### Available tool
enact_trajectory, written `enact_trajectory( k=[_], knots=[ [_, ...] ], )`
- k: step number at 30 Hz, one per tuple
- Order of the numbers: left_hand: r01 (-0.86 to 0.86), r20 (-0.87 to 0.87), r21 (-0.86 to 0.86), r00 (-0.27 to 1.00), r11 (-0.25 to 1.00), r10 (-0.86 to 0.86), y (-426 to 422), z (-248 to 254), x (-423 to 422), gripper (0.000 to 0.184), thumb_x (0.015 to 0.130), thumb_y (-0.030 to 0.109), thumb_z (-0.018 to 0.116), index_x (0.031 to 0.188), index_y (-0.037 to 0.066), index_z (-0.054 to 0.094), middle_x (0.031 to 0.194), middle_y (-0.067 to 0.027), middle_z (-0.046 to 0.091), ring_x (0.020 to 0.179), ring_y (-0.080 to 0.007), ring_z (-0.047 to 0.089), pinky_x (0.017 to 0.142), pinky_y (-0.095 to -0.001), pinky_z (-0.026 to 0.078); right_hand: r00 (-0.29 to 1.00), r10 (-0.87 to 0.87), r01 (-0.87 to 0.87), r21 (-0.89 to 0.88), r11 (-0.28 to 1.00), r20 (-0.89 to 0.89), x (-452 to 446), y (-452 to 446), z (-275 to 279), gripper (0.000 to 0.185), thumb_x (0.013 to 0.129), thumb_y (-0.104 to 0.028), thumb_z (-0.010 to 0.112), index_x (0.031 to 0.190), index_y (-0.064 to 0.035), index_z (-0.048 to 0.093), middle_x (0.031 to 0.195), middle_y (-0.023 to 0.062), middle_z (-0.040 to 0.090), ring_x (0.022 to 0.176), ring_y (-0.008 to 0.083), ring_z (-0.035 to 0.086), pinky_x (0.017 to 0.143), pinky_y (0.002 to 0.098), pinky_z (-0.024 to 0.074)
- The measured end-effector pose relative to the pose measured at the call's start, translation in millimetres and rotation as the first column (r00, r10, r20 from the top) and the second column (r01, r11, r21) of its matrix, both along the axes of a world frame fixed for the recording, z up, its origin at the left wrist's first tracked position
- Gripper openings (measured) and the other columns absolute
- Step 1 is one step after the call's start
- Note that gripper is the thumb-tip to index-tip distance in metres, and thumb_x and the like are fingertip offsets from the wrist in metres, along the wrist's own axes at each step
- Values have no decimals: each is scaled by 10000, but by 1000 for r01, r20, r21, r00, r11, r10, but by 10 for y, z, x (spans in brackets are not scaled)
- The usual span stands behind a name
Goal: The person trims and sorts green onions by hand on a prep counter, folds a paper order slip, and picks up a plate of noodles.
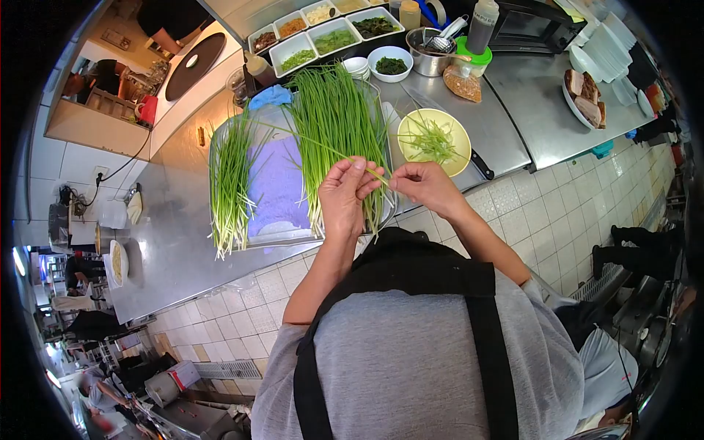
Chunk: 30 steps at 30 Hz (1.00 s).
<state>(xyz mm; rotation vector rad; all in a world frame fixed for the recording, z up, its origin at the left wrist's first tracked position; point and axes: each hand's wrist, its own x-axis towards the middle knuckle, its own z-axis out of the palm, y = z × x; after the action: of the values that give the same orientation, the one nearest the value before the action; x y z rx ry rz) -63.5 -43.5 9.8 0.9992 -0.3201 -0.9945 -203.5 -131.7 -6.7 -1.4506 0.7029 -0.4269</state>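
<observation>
My left hand is closed around a single green chive stalk, whose long end reaches up and left over the tray. Close beside it, my right hand pinches at the stalk's other end. Under and behind my left hand lies a large pile of chives in a metal tray. A smaller bunch of chives rests at the tray's left side, with a purple-blue cloth between the two. Above my right hand stands a yellow bowl with pale green trimmings in it.
A knife lies right of the yellow bowl. Behind are a white bowl of dark greens, a metal pot and several containers of chopped ingredients. A plate of meat stands at the right. Other people are at the edges.
</observation>
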Motion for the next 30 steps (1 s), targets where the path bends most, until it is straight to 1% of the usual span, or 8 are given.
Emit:
enact_trajectory(
  k=[4, 11, 16, 22, 24, 27, 28, 30],
  knots=[
    [-21, 73, 20, 997, 1000, 19, -8, -73, 26, 123, 835, 115, 625, 885, 10, 586, 799, -94, 637, 663, -139, 620, 578, -228, 516, 1000, -19, 18, 57, 998, 13, -42, -13, 98, 99, 805, -122, 630, 782, -27, 617, 590, -36, 497, 506, 37, 426, 456, 189, 333],
    [-58, 97, -11, 994, 998, 59, -44, -64, 27, 108, 834, 106, 623, 873, 11, 588, 789, -93, 637, 625, -117, 598, 562, -221, 506, 997, -64, 61, 60, 996, 41, -74, -28, 47, 113, 811, -132, 629, 784, -24, 609, 605, -30, 505, 519, 42, 439, 464, 189, 337],
    [-142, 41, -38, 989, 989, 143, -63, -65, 116, 94, 844, 104, 608, 863, 20, 570, 780, -94, 634, 647, -148, 622, 567, -237, 525, 982, -138, 105, 233, 967, 130, -176, -108, -4, 128, 818, -143, 631, 827, -17, 609, 632, -26, 512, 524, 52, 442, 483, 195, 348],
    [-251, -74, -80, 967, 965, 245, -87, -87, 281, 87, 859, 119, 589, 861, 39, 555, 772, -92, 626, 694, -196, 647, 598, -272, 553, 979, -181, 152, 253, 956, 96, -379, -225, 38, 109, 837, -159, 616, 833, -53, 591, 666, -33, 517, 553, 54, 449, 528, 194, 354],
    [-275, -86, -100, 960, 956, 267, -92, -91, 334, 83, 866, 121, 579, 866, 43, 551, 786, -89, 623, 705, -207, 651, 603, -277, 555, 980, -180, 165, 163, 973, 85, -451, -298, 23, 113, 841, -162, 613, 838, -51, 591, 667, -36, 513, 555, 51, 442, 529, 192, 353],
    [-114, -81, -55, 991, 992, 109, -132, -73, 333, 88, 870, 106, 563, 918, 32, 557, 765, -78, 612, 731, -227, 648, 623, -290, 563, 987, -152, 152, 14, 988, 47, -503, -372, 45, 128, 847, -173, 608, 841, -46, 591, 667, -41, 507, 560, 44, 429, 529, 190, 351],
    [30, -51, -14, 998, 999, -31, -159, -85, 296, 129, 884, 121, 542, 963, 21, 556, 829, -93, 619, 780, -233, 645, 670, -311, 557, 990, -137, 138, -37, 990, 29, -517, -384, 55, 134, 849, -177, 606, 842, -44, 591, 667, -43, 505, 561, 41, 424, 529, 190, 351],
    [158, -86, 57, 984, 986, -153, -285, -55, 143, 162, 893, 136, 529, 995, 12, 547, 885, -106, 618, 820, -238, 638, 712, -323, 548, 994, -108, 109, -84, 991, 10, -500, -375, 76, 138, 852, -179, 601, 836, -42, 592, 662, -50, 499, 561, 38, 420, 522, 191, 350]
  ],
)
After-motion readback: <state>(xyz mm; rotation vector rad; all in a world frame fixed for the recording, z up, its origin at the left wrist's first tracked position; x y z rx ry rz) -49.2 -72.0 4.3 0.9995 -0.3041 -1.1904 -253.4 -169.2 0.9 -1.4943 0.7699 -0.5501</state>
